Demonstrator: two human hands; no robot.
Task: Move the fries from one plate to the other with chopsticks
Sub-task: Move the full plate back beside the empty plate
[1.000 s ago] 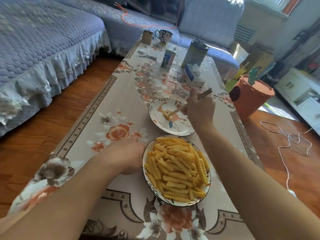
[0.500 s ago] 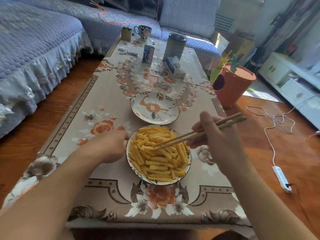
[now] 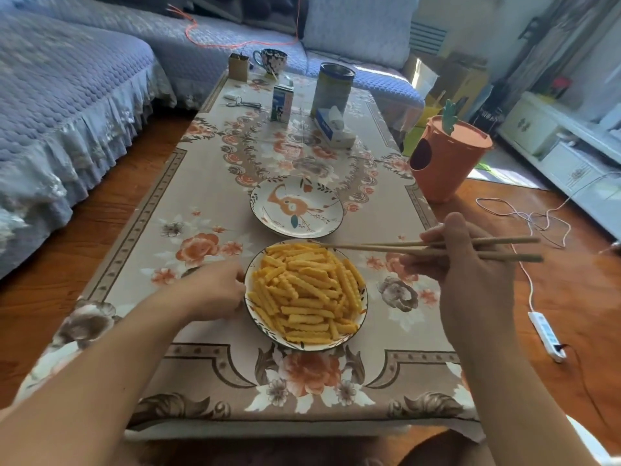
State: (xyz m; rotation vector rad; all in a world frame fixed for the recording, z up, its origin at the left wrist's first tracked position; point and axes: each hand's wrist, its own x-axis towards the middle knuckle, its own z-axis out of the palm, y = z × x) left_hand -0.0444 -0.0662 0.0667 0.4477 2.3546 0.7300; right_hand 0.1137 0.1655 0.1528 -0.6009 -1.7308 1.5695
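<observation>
Floral-cloth table (image 3: 188, 183): fries plate (image 3: 250, 307), patterned plate (image 3: 331, 223), carton (image 3: 281, 104), tin (image 3: 332, 87), tissues (image 3: 332, 127).

Living room with low table, seen from above.
Blue quilted sofa (image 3: 84, 95) fills the upper left; wooden floor (image 3: 571, 297) at right; white cabinet (image 3: 554, 153) upper right; sunlight falls across the floral tablecloth (image 3: 208, 183).

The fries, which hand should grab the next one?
The right hand. It holds the chopsticks, whose tips hang over the far edge of the fries. The left hand only rests against the full plate's rim.
</observation>
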